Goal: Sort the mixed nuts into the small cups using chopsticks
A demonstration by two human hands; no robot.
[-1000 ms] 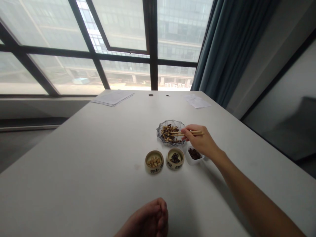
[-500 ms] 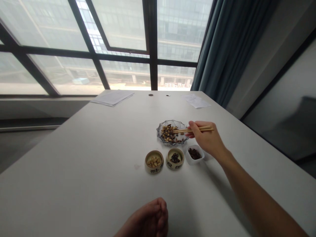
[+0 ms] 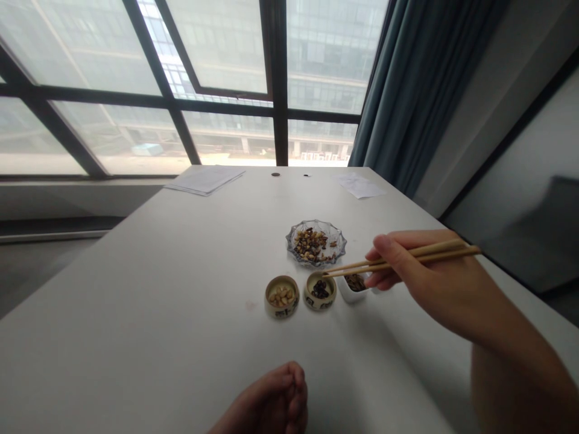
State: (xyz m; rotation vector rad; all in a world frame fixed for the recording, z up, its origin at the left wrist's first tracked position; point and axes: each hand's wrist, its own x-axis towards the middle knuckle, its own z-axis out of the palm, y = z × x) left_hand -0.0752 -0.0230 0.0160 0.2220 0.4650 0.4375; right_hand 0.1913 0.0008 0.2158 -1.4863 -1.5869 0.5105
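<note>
My right hand (image 3: pixel 407 265) grips a pair of wooden chopsticks (image 3: pixel 398 259). Their tips are over a small round bowl (image 3: pixel 320 304) of dark seeds (image 3: pixel 321 289); a small dark bit seems to be at the tips, too tiny to name. Partly behind my fingers stands a white square dish (image 3: pixel 353 295) with long brown seeds. To the left is a matching round bowl (image 3: pixel 282 310) with pale nuts or beans (image 3: pixel 281 296). Behind them sits a scalloped glass plate (image 3: pixel 335 248) of mixed seeds and nuts (image 3: pixel 312 242). My left hand (image 3: pixel 274 398) rests at the near edge, fingers curled together, nothing visible in them.
The white table (image 3: pixel 181 289) reaches to the window. Paper sheets (image 3: pixel 205 179) lie at its far left, another sheet (image 3: pixel 360 185) at the far right. Two small dark spots are near the far edge. A blue curtain (image 3: pixel 402 90) hangs on the right.
My right hand has drawn back toward me and right, bringing the chopstick tips from the glass plate to the middle bowl. My left hand stays put.
</note>
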